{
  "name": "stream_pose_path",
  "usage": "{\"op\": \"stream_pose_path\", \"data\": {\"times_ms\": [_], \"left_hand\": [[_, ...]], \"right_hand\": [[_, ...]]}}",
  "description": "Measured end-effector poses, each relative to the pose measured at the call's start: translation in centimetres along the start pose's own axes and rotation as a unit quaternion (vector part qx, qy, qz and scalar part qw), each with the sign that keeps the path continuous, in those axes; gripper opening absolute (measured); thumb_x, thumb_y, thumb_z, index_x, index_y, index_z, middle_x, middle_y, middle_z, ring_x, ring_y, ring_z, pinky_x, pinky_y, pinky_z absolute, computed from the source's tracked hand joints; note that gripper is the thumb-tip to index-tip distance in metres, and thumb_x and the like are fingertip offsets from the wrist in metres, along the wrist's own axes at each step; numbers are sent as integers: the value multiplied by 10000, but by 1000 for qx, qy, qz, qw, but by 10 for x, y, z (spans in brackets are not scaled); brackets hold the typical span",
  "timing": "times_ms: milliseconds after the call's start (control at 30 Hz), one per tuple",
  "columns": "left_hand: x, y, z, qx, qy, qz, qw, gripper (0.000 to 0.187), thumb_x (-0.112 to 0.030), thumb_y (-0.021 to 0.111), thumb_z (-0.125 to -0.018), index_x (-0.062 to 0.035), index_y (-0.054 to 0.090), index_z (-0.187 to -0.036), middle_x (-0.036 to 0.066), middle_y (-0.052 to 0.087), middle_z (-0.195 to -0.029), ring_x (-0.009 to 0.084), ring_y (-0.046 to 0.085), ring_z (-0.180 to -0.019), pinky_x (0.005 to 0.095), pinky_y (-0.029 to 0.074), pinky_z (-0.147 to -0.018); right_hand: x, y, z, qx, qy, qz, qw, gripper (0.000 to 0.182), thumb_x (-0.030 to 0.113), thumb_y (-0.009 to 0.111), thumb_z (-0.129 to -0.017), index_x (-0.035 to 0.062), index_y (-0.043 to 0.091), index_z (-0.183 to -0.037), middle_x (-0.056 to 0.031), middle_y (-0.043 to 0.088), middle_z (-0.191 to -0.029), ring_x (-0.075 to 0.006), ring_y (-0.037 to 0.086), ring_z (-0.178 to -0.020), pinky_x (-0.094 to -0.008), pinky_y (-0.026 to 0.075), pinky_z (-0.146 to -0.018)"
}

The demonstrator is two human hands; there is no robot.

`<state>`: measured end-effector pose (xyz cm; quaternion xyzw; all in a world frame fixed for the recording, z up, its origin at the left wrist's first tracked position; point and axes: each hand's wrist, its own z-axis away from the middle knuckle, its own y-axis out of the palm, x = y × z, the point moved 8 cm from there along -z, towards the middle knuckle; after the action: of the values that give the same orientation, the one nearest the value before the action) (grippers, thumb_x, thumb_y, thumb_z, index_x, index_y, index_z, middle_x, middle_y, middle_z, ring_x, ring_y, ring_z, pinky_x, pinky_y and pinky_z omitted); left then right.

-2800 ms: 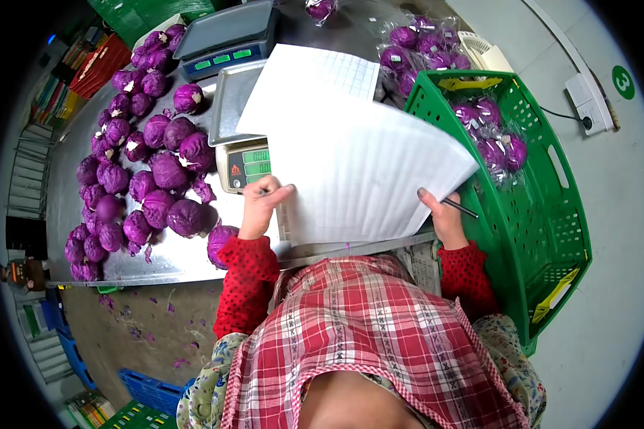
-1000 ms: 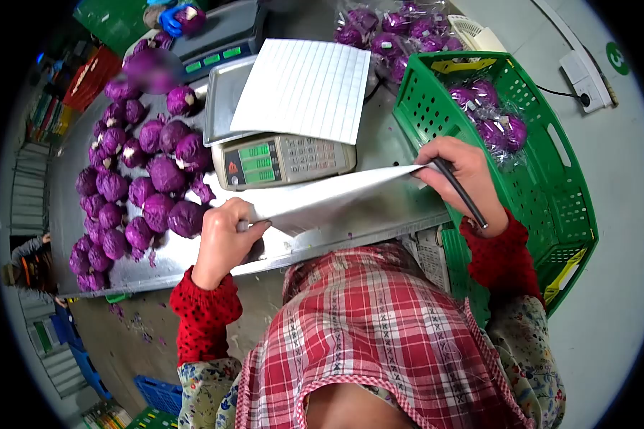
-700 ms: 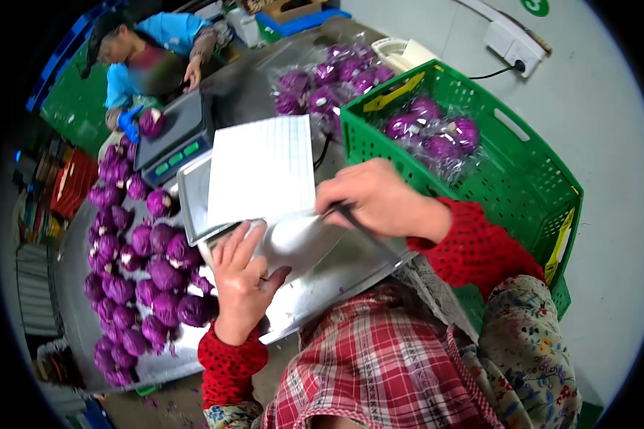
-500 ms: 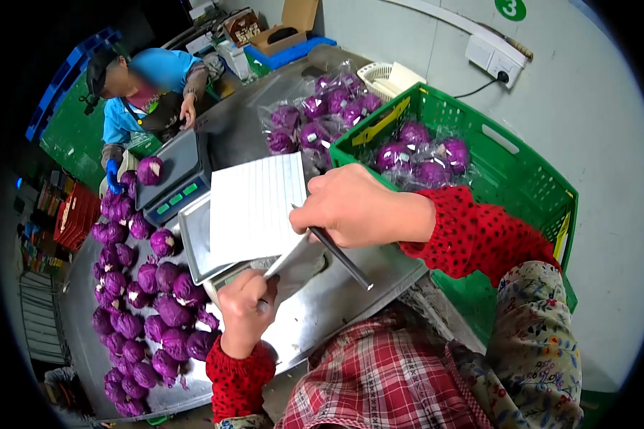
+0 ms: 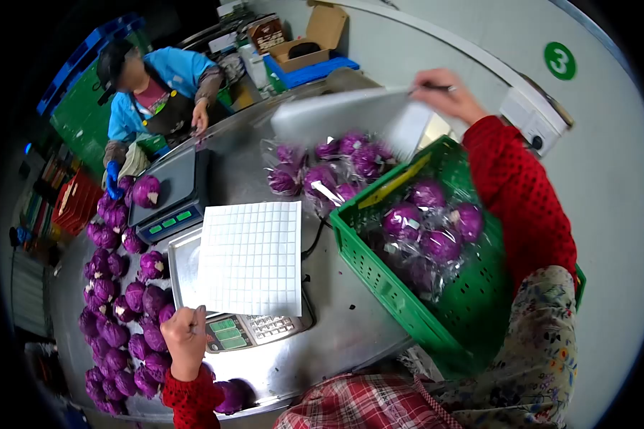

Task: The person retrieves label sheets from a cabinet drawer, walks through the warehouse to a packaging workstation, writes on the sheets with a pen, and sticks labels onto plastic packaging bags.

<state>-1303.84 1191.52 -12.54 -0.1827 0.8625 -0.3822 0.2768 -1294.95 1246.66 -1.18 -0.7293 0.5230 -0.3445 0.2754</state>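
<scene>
High at the right, my right hand [image 5: 447, 93] is closed around a black pen [image 5: 442, 88] and the edge of a blurred white sheet [image 5: 336, 118], which spreads out to the left above bagged cabbages. My left hand [image 5: 184, 342] makes a fist by the lower left corner of a sheet of grid labels [image 5: 250, 257]; whatever it may hold is hidden. The label sheet lies over a scale with a metal pan [image 5: 184, 261] and a keypad [image 5: 270, 327]. Loose red cabbages [image 5: 114, 332] crowd the table left of that hand.
A green crate [image 5: 379, 282] holding several bagged red cabbages [image 5: 440, 243] stands at right. Further bagged cabbages [image 5: 322, 179] lie behind it. Across the steel table [image 5: 350, 322], a person in blue [image 5: 175, 75] stands by a second scale [image 5: 168, 189] bearing one cabbage.
My right hand has swung up and right, carrying the pen and a sheet off the scale. A grid label sheet now shows there. My left hand has shifted left and down.
</scene>
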Motion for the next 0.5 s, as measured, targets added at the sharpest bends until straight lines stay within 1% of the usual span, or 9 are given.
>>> {"op": "stream_pose_path", "data": {"times_ms": [33, 67, 100, 233, 300, 400, 433, 467, 500], "left_hand": [[5, 5, 4, 3, -16, -11, 1000, 330, 62, 715, -744, -5, 430, -592, 109, 443, -517, 197, 432, -414, 320, 317, -404], [22, 12, 16, 8, -90, 29, 995, 338, 36, 723, -755, -3, 429, -593, 111, 427, -511, 177, 402, -420, 321, 312, -409], [38, 15, 37, 7, -171, 62, 983, 349, 9, 731, -766, -1, 428, -594, 112, 411, -506, 156, 371, -426, 321, 306, -415], [54, 49, 65, 26, -344, 133, 929, 355, -157, 610, -921, 30, 516, -634, 58, 497, -480, 73, 414, -467, 288, 330, -434], [51, 62, 60, 30, -364, 121, 923, 339, -145, 610, -917, 38, 541, -642, 71, 532, -496, 100, 478, -450, 286, 360, -440], [48, 70, 34, 37, -198, -13, 979, 336, -130, 739, -793, 6, 490, -613, 120, 644, -727, 210, 563, -568, 299, 424, -509], [46, 71, 22, 37, -136, -24, 990, 367, -135, 782, -744, -9, 468, -602, 136, 673, -828, 248, 586, -629, 309, 450, -546], [48, 71, 13, 27, -73, -65, 995, 422, -177, 819, -699, -35, 435, -595, 154, 679, -993, 280, 617, -751, 338, 482, -623], [62, 74, 7, 22, -79, -89, 993, 442, -184, 823, -693, -34, 425, -575, 167, 678, -1038, 293, 633, -796, 373, 496, -672]], "right_hand": [[-2, -27, 1, -118, -64, 138, 981, 144, 166, 686, -749, 56, 643, -831, -119, 611, -696, -281, 586, -637, -363, 457, -604], [-51, -34, -7, -78, 19, 201, 976, 154, 191, 679, -741, 70, 631, -824, -140, 618, -714, -342, 584, -648, -404, 454, -596], [-82, -39, -6, -105, 92, 280, 950, 117, 178, 645, -757, 84, 631, -825, -141, 623, -720, -355, 590, -656, -425, 454, -590], [-146, 24, 5, -28, 74, 492, 867, 162, 259, 625, -804, 115, 636, -877, -129, 617, -702, -323, 614, -732, -456, 484, -614], [-179, 81, 26, 111, 110, 484, 861, 252, 312, 608, -883, 67, 643, -928, -168, 630, -727, -372, 618, -724, -454, 501, -646], [-130, 145, 28, 52, 230, 340, 910, 390, 395, 552, -943, 38, 650, -1067, -212, 672, -837, -387, 637, -805, -436, 504, -662], [-105, 167, 22, 58, 231, 231, 943, 348, 327, 543, -961, 15, 638, -1084, -214, 671, -847, -330, 662, -797, -373, 502, -680], [-77, 183, 16, -18, 110, 40, 993, 287, 249, 514, -979, 13, 631, -1092, -151, 680, -845, -213, 650, -764, -309, 478, -685], [-38, 198, 6, -41, 122, -108, 986, 264, 200, 505, -978, 3, 628, -1104, -85, 658, -845, -116, 582, -767, -272, 453, -683]]}}
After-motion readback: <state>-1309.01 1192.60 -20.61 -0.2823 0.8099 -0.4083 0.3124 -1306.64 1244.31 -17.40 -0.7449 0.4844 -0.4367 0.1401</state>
